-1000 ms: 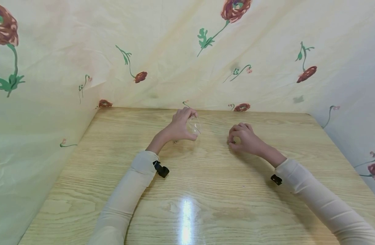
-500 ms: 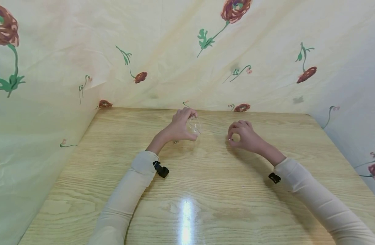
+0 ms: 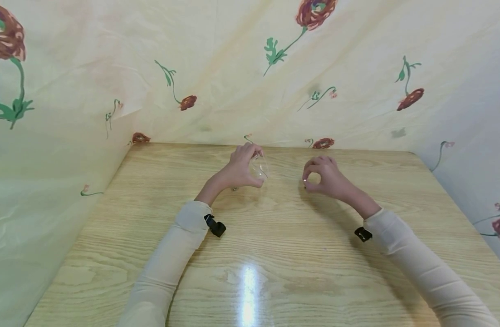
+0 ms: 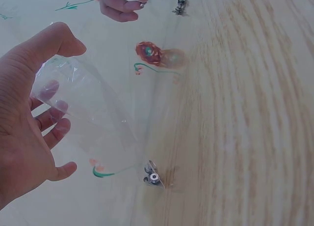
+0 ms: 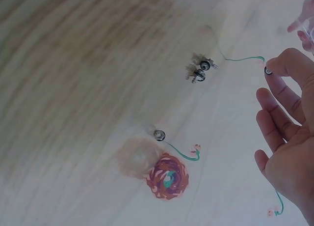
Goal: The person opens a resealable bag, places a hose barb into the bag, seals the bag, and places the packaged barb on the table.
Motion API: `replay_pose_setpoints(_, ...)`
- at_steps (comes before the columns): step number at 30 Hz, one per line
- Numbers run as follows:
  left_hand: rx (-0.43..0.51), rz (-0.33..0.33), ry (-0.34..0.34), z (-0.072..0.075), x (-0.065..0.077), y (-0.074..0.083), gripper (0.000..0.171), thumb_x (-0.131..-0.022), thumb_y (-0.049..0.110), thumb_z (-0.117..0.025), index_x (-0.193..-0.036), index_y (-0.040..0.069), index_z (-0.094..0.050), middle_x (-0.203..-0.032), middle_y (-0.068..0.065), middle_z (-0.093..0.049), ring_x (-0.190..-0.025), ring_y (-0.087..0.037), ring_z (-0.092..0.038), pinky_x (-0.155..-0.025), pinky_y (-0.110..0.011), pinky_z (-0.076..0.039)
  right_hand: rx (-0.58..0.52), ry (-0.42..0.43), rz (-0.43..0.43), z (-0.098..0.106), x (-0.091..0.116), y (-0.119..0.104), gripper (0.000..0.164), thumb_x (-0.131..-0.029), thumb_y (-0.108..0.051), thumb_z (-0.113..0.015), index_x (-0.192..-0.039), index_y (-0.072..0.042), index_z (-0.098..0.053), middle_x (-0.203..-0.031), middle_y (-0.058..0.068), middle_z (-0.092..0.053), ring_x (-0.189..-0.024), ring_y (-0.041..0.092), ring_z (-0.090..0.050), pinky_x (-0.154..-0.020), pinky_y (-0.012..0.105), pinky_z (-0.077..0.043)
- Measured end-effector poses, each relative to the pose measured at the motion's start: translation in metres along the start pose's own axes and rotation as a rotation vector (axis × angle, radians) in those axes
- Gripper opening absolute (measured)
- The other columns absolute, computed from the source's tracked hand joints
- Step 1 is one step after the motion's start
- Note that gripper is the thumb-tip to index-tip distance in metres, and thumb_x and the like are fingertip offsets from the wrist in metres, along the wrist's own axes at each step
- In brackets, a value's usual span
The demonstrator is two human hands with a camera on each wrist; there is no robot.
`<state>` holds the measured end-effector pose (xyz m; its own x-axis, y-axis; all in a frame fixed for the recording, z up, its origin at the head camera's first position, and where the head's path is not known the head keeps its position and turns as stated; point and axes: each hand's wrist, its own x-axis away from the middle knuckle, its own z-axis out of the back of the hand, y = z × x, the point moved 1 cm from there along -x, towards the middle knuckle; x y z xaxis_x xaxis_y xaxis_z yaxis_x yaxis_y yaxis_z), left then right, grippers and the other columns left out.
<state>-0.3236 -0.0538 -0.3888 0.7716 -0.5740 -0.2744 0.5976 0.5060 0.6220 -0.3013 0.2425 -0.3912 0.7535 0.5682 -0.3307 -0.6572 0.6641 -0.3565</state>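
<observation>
My left hand holds a clear, crinkled plastic bag, fingers curved over it at the top and thumb below. Some of these fingers show through the film in the left wrist view. Right of the bag, my right hand pinches a small round metal piece between thumb and index finger, the other fingers loosely bent. More small shiny metal pieces lie clustered on the table, and a single metal piece sits apart from them. Beneath my left hand is another little metal cluster.
A wood-grain table spreads under both arms. Flower-printed cloth hangs behind its far edge and along the sides. Each sleeve cuff carries a black wrist camera, the left wrist camera and the right wrist camera.
My right hand has moved slightly up and back in the head view, with the small metal piece now at its fingertips. The left hand and the bag have stayed in place.
</observation>
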Motion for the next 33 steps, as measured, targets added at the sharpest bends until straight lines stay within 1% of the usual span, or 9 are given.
replay_pose_setpoints(4,-0.001,-0.003,-0.001,0.0,-0.001,0.0,0.066,-0.074,0.024,-0.078,-0.129,0.006,-0.049,-0.115,-0.008,-0.045,-0.11,-0.026,-0.034,-0.098,-0.051,-0.024,-0.004,0.039,0.018,0.004,-0.002,-0.001,0.013,-0.081,0.001,-0.074,-0.081,-0.011,-0.071,-0.102,0.012,-0.066,-0.099,0.032,-0.051,-0.102,0.069,-0.022)
replay_pose_setpoints(10,0.006,-0.007,-0.009,-0.001,-0.002,-0.001,0.065,-0.074,0.024,-0.078,-0.13,0.007,-0.048,-0.122,-0.019,-0.048,-0.112,-0.028,-0.033,-0.1,-0.054,-0.024,-0.025,0.091,0.038,0.009,-0.006,-0.003,0.015,-0.081,0.003,-0.074,-0.081,-0.012,-0.071,-0.102,0.013,-0.066,-0.108,0.037,-0.051,-0.099,0.071,-0.022)
replay_pose_setpoints(13,0.006,-0.008,-0.009,-0.001,-0.002,-0.001,0.065,-0.074,0.024,-0.078,-0.13,0.008,-0.048,-0.12,-0.017,-0.047,-0.112,-0.028,-0.033,-0.1,-0.054,-0.024,-0.027,0.114,0.045,0.01,-0.009,-0.005,0.016,-0.08,0.003,-0.075,-0.082,-0.012,-0.072,-0.104,0.014,-0.067,-0.11,0.039,-0.052,-0.1,0.073,-0.023)
replay_pose_setpoints(17,0.0,-0.011,-0.001,-0.001,-0.002,-0.001,0.065,-0.073,0.025,-0.078,-0.129,0.008,-0.049,-0.116,-0.009,-0.045,-0.111,-0.027,-0.034,-0.1,-0.053,-0.024,-0.031,0.139,0.059,0.014,-0.014,-0.009,0.014,-0.08,0.002,-0.076,-0.084,-0.011,-0.072,-0.104,0.016,-0.067,-0.104,0.036,-0.051,-0.096,0.068,-0.027)
replay_pose_setpoints(21,-0.004,-0.009,0.002,-0.002,-0.002,0.0,0.065,-0.073,0.025,-0.078,-0.128,0.01,-0.049,-0.115,-0.007,-0.045,-0.112,-0.027,-0.033,-0.099,-0.052,-0.025,-0.039,0.158,0.072,0.016,-0.018,-0.013,0.009,-0.082,-0.002,-0.076,-0.085,-0.01,-0.073,-0.104,0.015,-0.067,-0.1,0.034,-0.048,-0.091,0.062,-0.028)
replay_pose_setpoints(23,-0.004,-0.006,0.001,-0.002,-0.002,0.0,0.065,-0.073,0.025,-0.078,-0.128,0.01,-0.049,-0.115,-0.008,-0.045,-0.113,-0.027,-0.033,-0.099,-0.052,-0.025,-0.043,0.167,0.077,0.017,-0.02,-0.014,0.007,-0.083,-0.004,-0.076,-0.085,-0.01,-0.073,-0.105,0.015,-0.067,-0.102,0.034,-0.049,-0.092,0.062,-0.028)
replay_pose_setpoints(26,-0.003,-0.002,-0.004,-0.001,-0.001,0.0,0.064,-0.073,0.025,-0.078,-0.128,0.011,-0.048,-0.118,-0.013,-0.047,-0.114,-0.028,-0.033,-0.099,-0.052,-0.025,-0.051,0.176,0.085,0.017,-0.023,-0.016,0.005,-0.084,-0.006,-0.076,-0.086,-0.01,-0.073,-0.105,0.014,-0.067,-0.103,0.035,-0.05,-0.093,0.061,-0.029)
replay_pose_setpoints(30,0.001,0.001,-0.009,-0.001,-0.001,0.001,0.064,-0.073,0.025,-0.078,-0.128,0.011,-0.048,-0.122,-0.019,-0.047,-0.115,-0.028,-0.032,-0.099,-0.053,-0.024,-0.059,0.196,0.109,0.017,-0.028,-0.021,0.003,-0.084,-0.008,-0.076,-0.086,-0.009,-0.074,-0.103,0.014,-0.068,-0.101,0.035,-0.051,-0.095,0.058,-0.029)
replay_pose_setpoints(33,0.004,0.006,-0.011,-0.001,0.0,0.0,0.065,-0.073,0.025,-0.078,-0.129,0.009,-0.048,-0.121,-0.019,-0.046,-0.115,-0.028,-0.032,-0.098,-0.052,-0.024,-0.064,0.209,0.119,0.017,-0.031,-0.026,0.004,-0.083,-0.007,-0.077,-0.085,-0.01,-0.074,-0.102,0.013,-0.069,-0.099,0.034,-0.051,-0.095,0.055,-0.029)
